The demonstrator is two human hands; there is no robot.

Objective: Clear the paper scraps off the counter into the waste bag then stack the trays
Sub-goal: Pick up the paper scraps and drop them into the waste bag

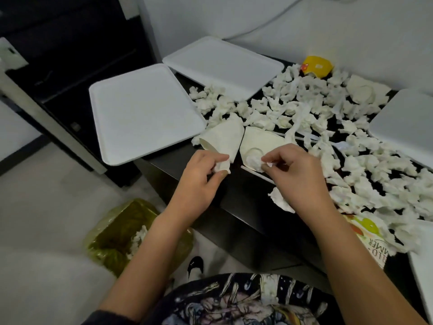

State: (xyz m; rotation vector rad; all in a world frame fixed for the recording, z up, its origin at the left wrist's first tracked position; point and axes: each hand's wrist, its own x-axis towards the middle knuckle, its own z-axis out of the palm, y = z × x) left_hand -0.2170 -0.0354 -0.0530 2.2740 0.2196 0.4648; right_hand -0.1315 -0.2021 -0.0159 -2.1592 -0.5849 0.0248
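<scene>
White paper scraps [365,174] lie crumpled in a thick scatter over the dark tabletop [243,202], filling the right half of the frame. At centre the left hand [199,179] pinches one wad [221,166], and the right hand [302,170], just beside it, pinches another wad [255,160]. Two white trays [145,111] sit side by side at upper centre-left, another at the right edge. The yellow-green waste bag [121,233] stands open on the floor at lower left, with scraps inside.
</scene>
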